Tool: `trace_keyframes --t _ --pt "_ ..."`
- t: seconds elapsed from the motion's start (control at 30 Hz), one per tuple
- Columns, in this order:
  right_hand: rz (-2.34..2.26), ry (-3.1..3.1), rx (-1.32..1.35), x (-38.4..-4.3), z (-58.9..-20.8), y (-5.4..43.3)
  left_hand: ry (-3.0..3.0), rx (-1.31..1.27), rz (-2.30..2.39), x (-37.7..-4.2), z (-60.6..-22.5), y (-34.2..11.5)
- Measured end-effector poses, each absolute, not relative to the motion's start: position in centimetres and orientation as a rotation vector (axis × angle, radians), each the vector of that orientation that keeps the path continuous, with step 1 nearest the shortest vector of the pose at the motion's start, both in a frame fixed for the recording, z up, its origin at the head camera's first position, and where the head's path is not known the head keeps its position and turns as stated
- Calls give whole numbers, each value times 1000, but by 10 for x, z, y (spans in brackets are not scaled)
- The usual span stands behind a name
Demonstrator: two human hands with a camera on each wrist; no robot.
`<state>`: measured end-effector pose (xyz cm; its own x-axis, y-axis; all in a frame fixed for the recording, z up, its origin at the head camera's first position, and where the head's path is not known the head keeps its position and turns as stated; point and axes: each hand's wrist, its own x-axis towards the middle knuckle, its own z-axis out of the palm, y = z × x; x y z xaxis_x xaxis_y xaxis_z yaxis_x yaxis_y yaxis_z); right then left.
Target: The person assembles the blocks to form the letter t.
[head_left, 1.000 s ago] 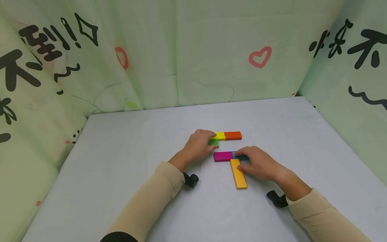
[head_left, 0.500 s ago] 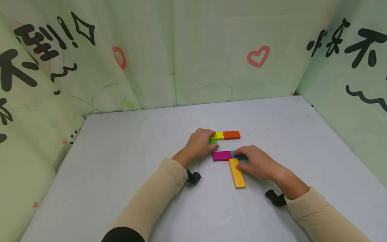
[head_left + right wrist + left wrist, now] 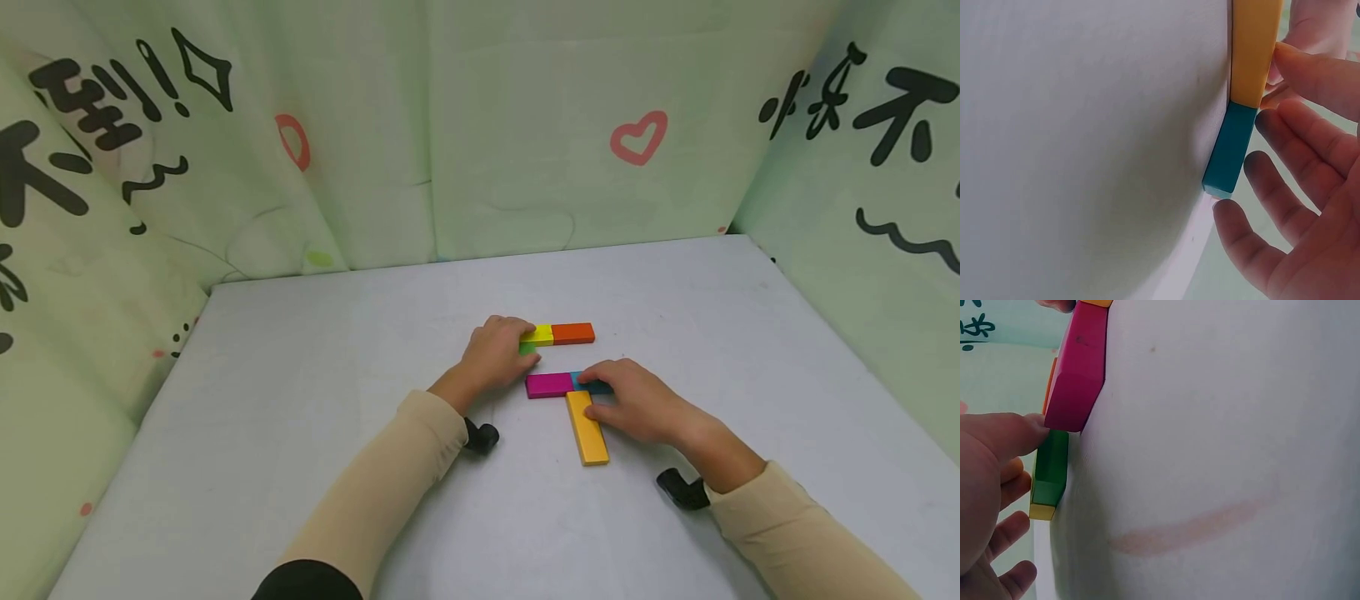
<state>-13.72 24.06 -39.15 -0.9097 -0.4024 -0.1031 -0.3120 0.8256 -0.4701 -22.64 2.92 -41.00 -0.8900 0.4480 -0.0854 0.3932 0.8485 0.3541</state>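
Observation:
In the head view my left hand has its index finger on a yellow block and its thumb at the near end of a green block, pinching the green block between them. An orange-red block continues the yellow one to the right. Nearer, a magenta block lies end to end with a blue block. My right hand rests over this blue block, its index fingertip on it. Its thumb touches a long amber block, which stretches toward me from the magenta-blue row. The hand hides most of the blue block.
A white-covered table bears the blocks. Pale green curtains with dark writing and hearts hang behind and along both sides. Black wrist mounts sit at both cuffs, the left mount and the right mount.
My left thumb has drawn slightly up toward the yellow block, and less of the green block shows. The right hand stays in place on the blue and amber blocks. The head view has shifted slightly.

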Motion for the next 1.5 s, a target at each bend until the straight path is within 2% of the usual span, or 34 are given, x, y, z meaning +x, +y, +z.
trace_keyframes --t 0.7,1.17,1.5 --pt "-682 2784 -483 -136 -387 238 2869 586 483 -225 -408 29" --pt "-687 2808 -527 -136 -389 238 2983 184 454 -230 -413 40" --pt "-693 2806 -536 -136 -389 239 2947 165 480 -231 -411 47"
